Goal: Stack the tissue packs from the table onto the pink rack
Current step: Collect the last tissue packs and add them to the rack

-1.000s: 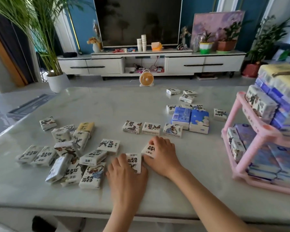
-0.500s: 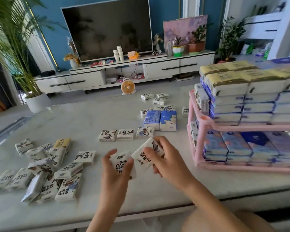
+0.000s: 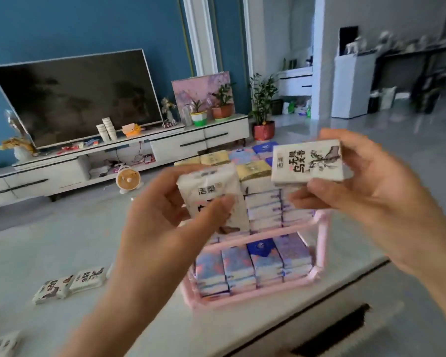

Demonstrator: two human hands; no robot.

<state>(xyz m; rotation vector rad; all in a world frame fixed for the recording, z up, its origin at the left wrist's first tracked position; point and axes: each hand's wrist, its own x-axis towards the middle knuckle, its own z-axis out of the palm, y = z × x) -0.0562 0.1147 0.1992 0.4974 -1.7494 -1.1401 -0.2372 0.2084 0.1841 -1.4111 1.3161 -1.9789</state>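
1. Tissue packs [image 3: 307,162]: two white ones are in the hands, raised in front of the pink rack [image 3: 322,238]. Half a second ago they were low over the bench [image 3: 62,243].
2. The left hand [image 3: 165,220] pinches the left pack [image 3: 211,184] upright, thumb across its face.
3. The right hand [image 3: 386,202] grips the right pack face-on, thumb below and fingers above, near the rack's top stack.
4. The rack, earlier at the right, now sits centre, with both tiers holding packs.
5. Loose packs [image 3: 70,284] lie on the bench, lower left.
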